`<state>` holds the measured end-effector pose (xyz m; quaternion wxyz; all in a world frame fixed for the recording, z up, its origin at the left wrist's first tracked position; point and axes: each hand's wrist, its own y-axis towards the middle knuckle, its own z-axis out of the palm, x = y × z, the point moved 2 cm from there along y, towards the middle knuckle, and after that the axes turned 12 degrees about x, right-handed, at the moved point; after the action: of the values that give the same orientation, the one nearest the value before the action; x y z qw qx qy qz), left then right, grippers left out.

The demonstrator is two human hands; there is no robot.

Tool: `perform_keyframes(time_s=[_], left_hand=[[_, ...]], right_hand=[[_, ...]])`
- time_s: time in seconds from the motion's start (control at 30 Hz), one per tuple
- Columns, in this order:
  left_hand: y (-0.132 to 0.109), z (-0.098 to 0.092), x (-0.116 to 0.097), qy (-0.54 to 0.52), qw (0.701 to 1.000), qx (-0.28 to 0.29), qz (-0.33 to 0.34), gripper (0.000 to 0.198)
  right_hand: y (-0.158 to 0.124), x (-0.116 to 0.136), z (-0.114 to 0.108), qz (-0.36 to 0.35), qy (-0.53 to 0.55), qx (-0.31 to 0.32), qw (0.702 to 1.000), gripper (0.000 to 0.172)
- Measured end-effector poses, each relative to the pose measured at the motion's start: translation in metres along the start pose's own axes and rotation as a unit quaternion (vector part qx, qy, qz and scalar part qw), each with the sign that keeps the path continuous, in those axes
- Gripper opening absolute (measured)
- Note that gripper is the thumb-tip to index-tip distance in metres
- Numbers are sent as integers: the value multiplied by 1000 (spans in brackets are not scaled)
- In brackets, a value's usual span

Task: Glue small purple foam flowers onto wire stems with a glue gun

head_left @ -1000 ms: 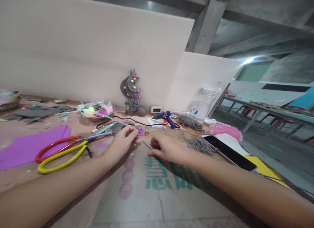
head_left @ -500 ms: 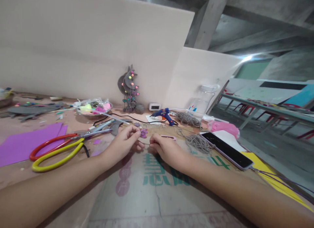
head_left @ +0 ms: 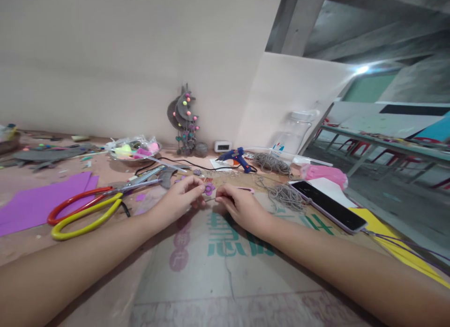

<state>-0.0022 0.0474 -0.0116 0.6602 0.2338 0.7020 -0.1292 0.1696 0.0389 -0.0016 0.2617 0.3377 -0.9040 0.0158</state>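
Note:
My left hand (head_left: 179, 200) pinches a small purple foam flower (head_left: 210, 189) at its fingertips, just above the table. My right hand (head_left: 239, 206) is closed in a pinch on a thin grey wire (head_left: 210, 199) that runs toward the flower. The two hands almost touch over a printed cardboard sheet (head_left: 228, 261). Red and yellow scissors (head_left: 91, 210) lie just left of my left hand.
Purple foam sheets (head_left: 38, 203) lie at the left. A blue glue gun (head_left: 236, 158), grey cord bundles (head_left: 284, 196), a phone (head_left: 325, 205), a pink bag (head_left: 325, 174) and a clear jar (head_left: 293, 137) sit behind and right. A dish of beads (head_left: 135, 151) and a grey ornament (head_left: 185, 123) stand by the wall.
My right hand picked the grey wire up from the cardboard and brought it up to the flower in my left hand. The hands closed in on each other.

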Motion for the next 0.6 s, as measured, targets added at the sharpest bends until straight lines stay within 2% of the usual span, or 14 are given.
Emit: perform_keyframes(time_s=[0.13,0.33,0.5,0.6], left_hand=[[-2,3,-4,-78,995,42,-47,24],[-2,3,-3,-122,988,83,-48,19],[-3,2,-4,-117,990,46,-59,15],[-3,3,-6,-115,991,38,-58,16]], right_hand=[[0,2,-2,-3,11,-9,1000,12],[0,2,-3,5,0,-22,1000,15],[1,2,-3,-22,12,-31,999,25],[2,3,-4,-50,-7,-32,998,23]])
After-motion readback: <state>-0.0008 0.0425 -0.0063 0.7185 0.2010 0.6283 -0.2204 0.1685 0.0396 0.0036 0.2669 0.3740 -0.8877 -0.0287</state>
